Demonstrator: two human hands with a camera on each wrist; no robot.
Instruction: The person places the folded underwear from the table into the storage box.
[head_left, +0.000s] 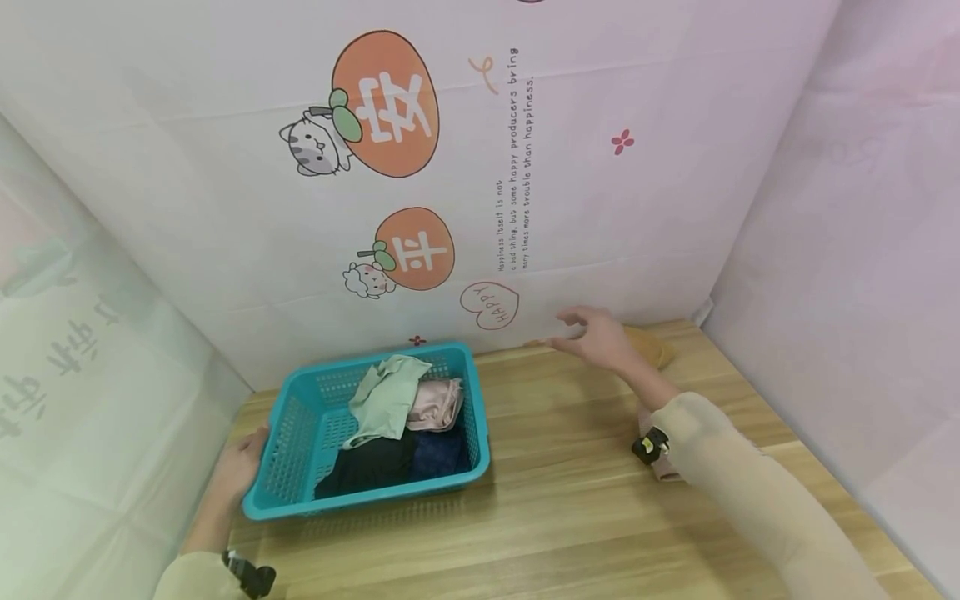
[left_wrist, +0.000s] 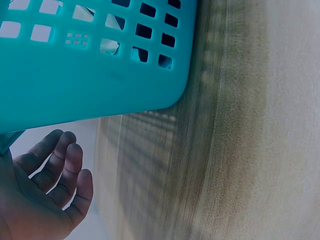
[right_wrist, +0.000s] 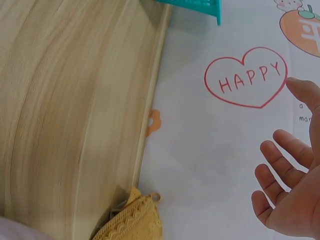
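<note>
At the left end of a turquoise plastic basket (head_left: 366,497) rests my left hand (head_left: 238,462). Its fingers (left_wrist: 65,172) are loosely bent outside the basket wall, and its thumb is hidden by the rim. Inside the basket lie a pale green garment (head_left: 392,396), a folded pink satin piece (head_left: 436,405), a black cloth (head_left: 371,467) and a dark blue cloth (head_left: 438,454). My right hand (head_left: 597,339), holding nothing, hovers near the back wall with fingers spread. Beside it is a mustard-yellow garment with scalloped trim (right_wrist: 135,220), partly covered by the hand in the head view.
A pink cloth (head_left: 667,471) lies on the wooden table (head_left: 558,500) and is partly hidden under my right forearm. White printed sheets form a back wall (head_left: 562,208) and side walls around the table. The basket stands close to the back wall.
</note>
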